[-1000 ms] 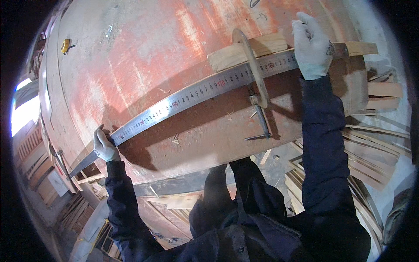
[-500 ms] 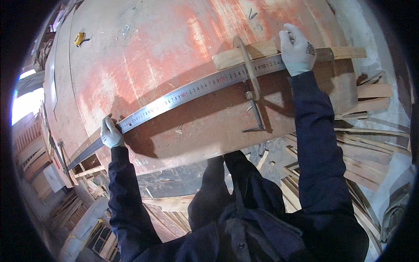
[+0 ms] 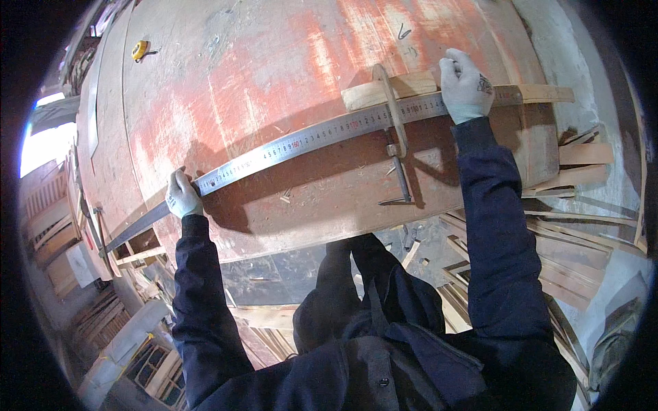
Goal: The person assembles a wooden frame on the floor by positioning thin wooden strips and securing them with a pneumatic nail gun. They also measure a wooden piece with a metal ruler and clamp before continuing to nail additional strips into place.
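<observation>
A long steel ruler (image 3: 308, 140) runs across a worn reddish board (image 3: 288, 89), rising toward the right. My left hand (image 3: 184, 197), in a white glove, is closed around its left part. My right hand (image 3: 467, 85), gloved too, lies across the ruler's right part, its fingers curled together past the far edge. What those fingers hold, if anything, is hidden. Just left of this hand, a metal C-clamp (image 3: 399, 127) straddles the ruler and a short wooden block (image 3: 391, 90) behind it; its screw handle points toward me.
A yellow tape measure (image 3: 140, 50) rests on the board at the far left. Another pale wood strip (image 3: 545, 94) sticks out past the right edge. Loose wooden strips (image 3: 569, 240) are piled at the right. Stacked slats (image 3: 110, 318) stand at the lower left.
The view has shifted slightly, so the board and tape measure sit a little further right. Both hands stay at about the same places along the ruler.
</observation>
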